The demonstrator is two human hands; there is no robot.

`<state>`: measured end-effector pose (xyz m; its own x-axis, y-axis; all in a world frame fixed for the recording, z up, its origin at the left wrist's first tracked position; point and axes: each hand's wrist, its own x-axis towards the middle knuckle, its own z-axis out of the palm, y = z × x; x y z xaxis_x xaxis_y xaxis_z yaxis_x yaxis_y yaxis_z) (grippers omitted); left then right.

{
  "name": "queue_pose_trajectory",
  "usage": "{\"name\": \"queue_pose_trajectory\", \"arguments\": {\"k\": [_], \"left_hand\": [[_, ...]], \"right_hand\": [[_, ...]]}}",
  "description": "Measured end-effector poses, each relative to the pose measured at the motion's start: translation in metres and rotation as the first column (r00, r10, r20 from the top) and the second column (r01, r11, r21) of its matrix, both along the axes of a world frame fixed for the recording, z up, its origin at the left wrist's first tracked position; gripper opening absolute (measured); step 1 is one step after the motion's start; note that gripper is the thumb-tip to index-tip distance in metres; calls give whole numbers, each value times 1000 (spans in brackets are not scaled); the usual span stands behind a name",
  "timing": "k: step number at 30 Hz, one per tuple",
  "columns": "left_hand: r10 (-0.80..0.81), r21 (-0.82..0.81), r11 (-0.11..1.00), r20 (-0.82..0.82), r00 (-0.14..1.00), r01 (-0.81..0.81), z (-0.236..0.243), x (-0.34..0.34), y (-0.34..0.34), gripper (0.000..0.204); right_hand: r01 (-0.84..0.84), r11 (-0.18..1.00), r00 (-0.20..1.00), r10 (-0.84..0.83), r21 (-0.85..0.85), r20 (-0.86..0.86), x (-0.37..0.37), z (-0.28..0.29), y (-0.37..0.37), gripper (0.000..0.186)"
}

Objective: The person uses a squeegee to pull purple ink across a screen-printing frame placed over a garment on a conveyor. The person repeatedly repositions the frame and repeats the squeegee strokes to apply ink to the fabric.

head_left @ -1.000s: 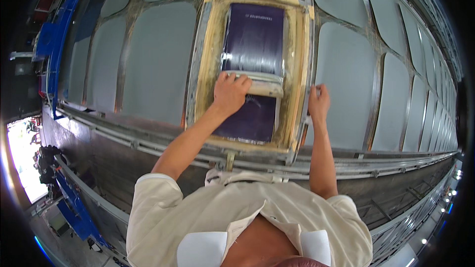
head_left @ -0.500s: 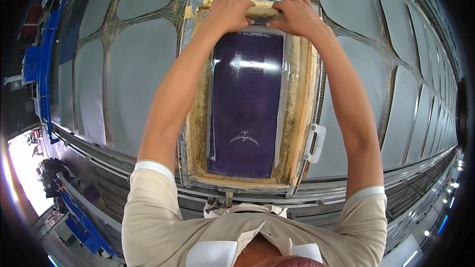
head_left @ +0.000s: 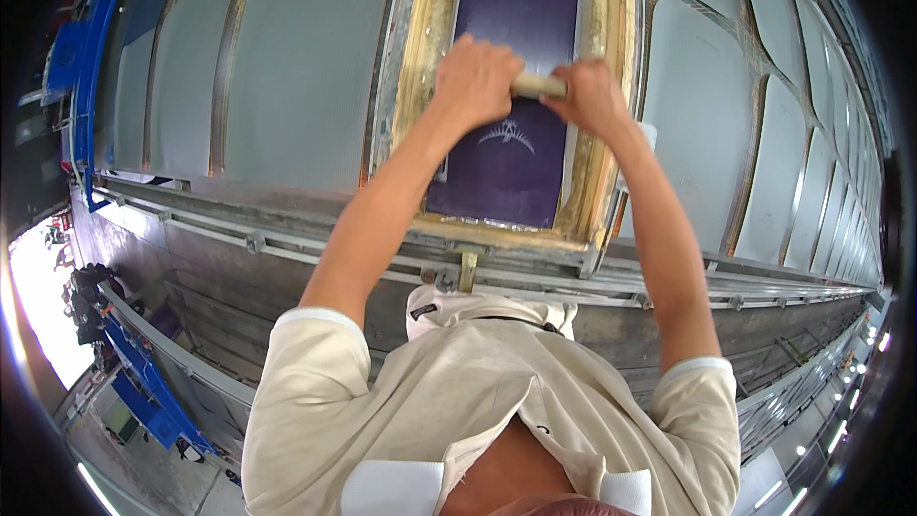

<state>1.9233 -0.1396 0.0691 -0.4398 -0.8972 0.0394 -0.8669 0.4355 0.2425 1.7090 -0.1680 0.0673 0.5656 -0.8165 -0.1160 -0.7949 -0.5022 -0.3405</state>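
- Two bare hands are on one bar, with a short pale length of it showing in the gap between them.
- The left hand [head_left: 476,86] is clamped on the bar's left end, its knuckles up and its fingers bent over the far side.
- The right hand [head_left: 592,96] is curled round the right end, thumb toward the middle; both hands are a little blurred.
- One bar [head_left: 538,85], pale and crosswise, is over the middle of the purple panel; whether its underside touches the panel I cannot tell, as the hands cover most of it.
- One purple panel [head_left: 492,186], longer than wide, sits inside the frame, with one line of white lettering near its far end and one white emblem [head_left: 506,139] just nearer the person than the bar.
- One frame [head_left: 626,48], stained yellow along its inner border, surrounds the panel; its far edge runs up to the top of the view.
- One small white piece [head_left: 650,135] shows beside the right wrist, at the frame's right side.
- Many grey sheets [head_left: 306,57] lie on both sides of the frame; the far ones are too small to count.
- At least two metal rails [head_left: 334,263] run between the frame and the person.
- One beige shirt [head_left: 458,373], with two short sleeves and two white collar flaps.
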Motion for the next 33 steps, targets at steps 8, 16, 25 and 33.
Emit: {"name": "queue_pose_trajectory", "arguments": {"k": [8, 16, 25, 33], "left_hand": [[7, 127, 992, 39, 999, -12, 8, -4, 156, 25], [26, -28, 999, 42, 999, -25, 6, 8, -37, 20], [77, -131, 989, 55, 995, -70, -3, 6, -261, 17], [166, 110, 978, 107, 980, -177, 14, -1, -235, 23]], "right_hand": [[-74, 992, 988, 86, -100, 130, -10, 4, 159, 26], [29, 1000, 1000, -28, 9, -12, 6, 25, -37, 29], [99, 995, 995, -98, 30, -18, 10, 13, -261, 42], [146, 988, 977, -139, 38, -160, 12, -6, -242, 47]]}}
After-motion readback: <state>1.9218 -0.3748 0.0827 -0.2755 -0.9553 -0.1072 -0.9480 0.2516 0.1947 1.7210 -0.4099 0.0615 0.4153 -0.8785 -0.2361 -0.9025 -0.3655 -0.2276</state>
